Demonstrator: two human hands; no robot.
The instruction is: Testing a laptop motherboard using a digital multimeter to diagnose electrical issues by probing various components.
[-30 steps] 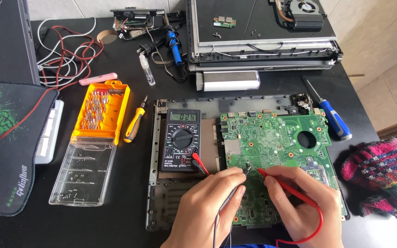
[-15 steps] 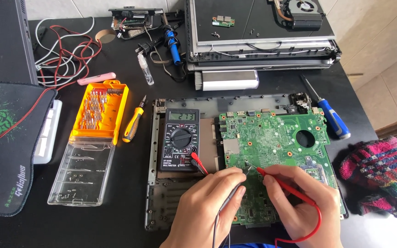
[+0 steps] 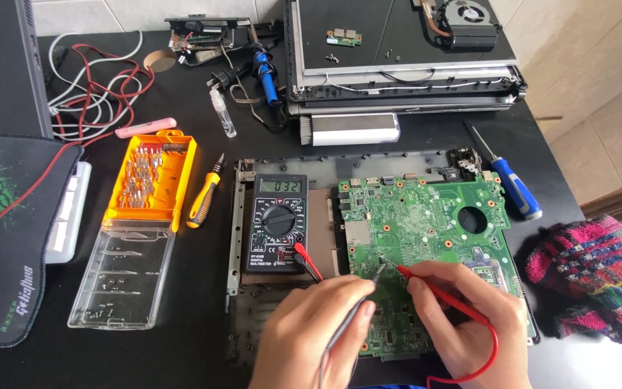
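A green circuit board (image 3: 426, 223) lies on an opened laptop base (image 3: 289, 162) on the black table. My left hand (image 3: 311, 335) grips a black multimeter probe (image 3: 358, 310), its tip touching the board near the middle. My right hand (image 3: 469, 324) grips a red probe (image 3: 433, 282) whose tip meets the board just beside the black one. The black multimeter (image 3: 276, 223) sits left of the board, its display lit, with red and black leads plugged in at its lower right.
An orange bit case (image 3: 149, 180) with a clear open lid lies left, a yellow screwdriver (image 3: 204, 194) beside it. A blue screwdriver (image 3: 512, 184) and a knitted multicolour cloth (image 3: 592, 277) lie right. Stacked laptop parts (image 3: 404, 57), cables (image 3: 88, 94) and a mouse pad (image 3: 1, 238) ring the area.
Both hands stay on the probes at almost the same spot on the board; only a slight shift of view.
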